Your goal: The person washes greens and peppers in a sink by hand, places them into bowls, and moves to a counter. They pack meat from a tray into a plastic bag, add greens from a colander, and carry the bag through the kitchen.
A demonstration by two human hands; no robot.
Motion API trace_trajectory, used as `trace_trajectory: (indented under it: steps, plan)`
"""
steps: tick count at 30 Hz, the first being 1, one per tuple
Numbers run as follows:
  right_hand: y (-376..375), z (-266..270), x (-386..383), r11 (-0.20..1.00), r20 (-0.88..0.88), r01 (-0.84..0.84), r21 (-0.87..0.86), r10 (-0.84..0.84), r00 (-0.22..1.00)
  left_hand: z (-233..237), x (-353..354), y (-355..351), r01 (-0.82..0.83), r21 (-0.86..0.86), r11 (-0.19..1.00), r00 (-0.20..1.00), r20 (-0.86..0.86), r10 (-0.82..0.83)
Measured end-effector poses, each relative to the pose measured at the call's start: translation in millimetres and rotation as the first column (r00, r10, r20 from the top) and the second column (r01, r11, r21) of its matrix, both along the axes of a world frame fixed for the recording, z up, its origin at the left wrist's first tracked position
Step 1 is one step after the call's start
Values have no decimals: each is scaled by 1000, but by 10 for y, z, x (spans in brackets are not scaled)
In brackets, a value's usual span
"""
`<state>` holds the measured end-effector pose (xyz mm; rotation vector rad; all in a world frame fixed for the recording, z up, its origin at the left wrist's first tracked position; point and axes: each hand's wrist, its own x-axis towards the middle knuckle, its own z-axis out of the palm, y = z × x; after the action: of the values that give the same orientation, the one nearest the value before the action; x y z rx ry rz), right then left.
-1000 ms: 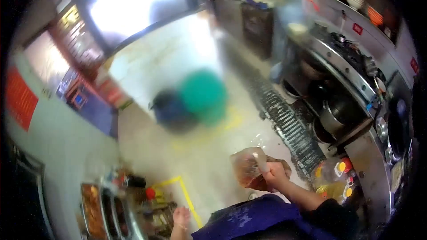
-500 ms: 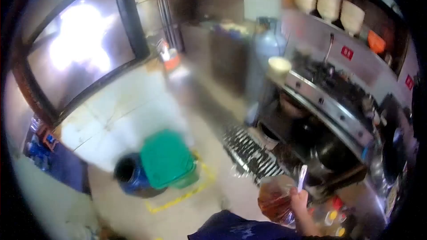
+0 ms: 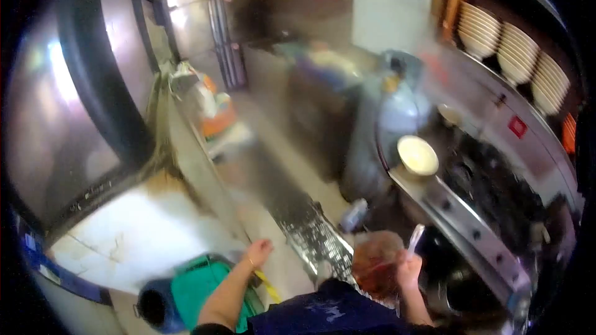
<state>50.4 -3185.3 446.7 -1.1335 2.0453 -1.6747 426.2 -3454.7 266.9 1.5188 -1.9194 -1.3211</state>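
My right hand (image 3: 408, 270) is closed around a short white handle (image 3: 416, 239) that sticks up out of the fist. Beside it, from the same hand, hangs a clear plastic bag (image 3: 377, 267) with reddish-brown contents; what the handle belongs to is hidden. My left hand (image 3: 259, 253) is raised in front of my body with its fingers curled in, and nothing shows in them. Below that forearm sits a green bin lid (image 3: 198, 288), partly covered by the arm.
A cream bowl (image 3: 418, 156) stands at the end of the steel stove (image 3: 462, 223) on the right. Behind it is a gas cylinder (image 3: 402, 108). Stacked bowls (image 3: 517, 53) line a shelf. A dark-blue barrel (image 3: 158, 307) stands at lower left, and a metal grate (image 3: 313, 236) lies on the floor.
The view has moved forward and turned, bringing the stove bowl and gas cylinder closer. My left hand has come into view. My right hand still carries the bag and the white handle.
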Motion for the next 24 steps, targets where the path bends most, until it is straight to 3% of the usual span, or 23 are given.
trace_trajectory:
  steps: [1, 2, 4, 5, 7, 9, 10, 13, 16, 19, 21, 24]
  plan:
    - [-429, 178, -38, 998, -108, -42, 40, 46, 993, -93, -42, -175, -21, 54, 998, 995, -95, 26]
    - [-842, 135, -107, 995, -103, -101, 26, 103, 989, -188, -41, -253, -24, 121, 992, 984, -173, 45]
    - [-1605, 39, -246, 979, -96, -202, 8, 201, 975, -134, 7, -424, -28, 113, 993, 1000, 14, 27]
    - [-1980, 164, -324, 954, -102, -271, 128, 285, 953, 122, 3, -562, -82, 101, 992, 997, 1, 82]
    - [-2805, 356, -374, 945, -108, -289, 151, 306, 946, 492, -40, -608, -194, 125, 973, 979, -36, 200]
    - [-3610, 427, -489, 913, 33, -384, 138, 383, 923, 276, 68, -735, -395, 171, 903, 917, 11, 399]
    - [-4074, 581, -442, 909, 111, -417, 5, 414, 904, 95, 142, -878, -487, 177, 856, 871, 26, 490]
    - [-5320, 381, -514, 900, 277, -436, -1, 419, 864, -259, 220, -1462, -626, 328, 707, 760, 55, 647]
    - [-6440, 520, -441, 894, 364, -439, -94, 441, 820, -503, 297, -2461, -648, 418, 637, 709, 26, 705]
    - [-7400, 819, -428, 913, 419, -396, -100, 400, 815, -444, 315, -3828, -610, 457, 647, 701, -69, 710]
    - [-7996, 903, -542, 924, 366, -344, -165, 381, 849, -242, 238, -4923, -538, 481, 693, 700, -204, 685]
    - [-8588, 1084, -713, 986, 425, -117, -120, 157, 891, 314, -21, -6578, -442, 528, 725, 643, -377, 666]
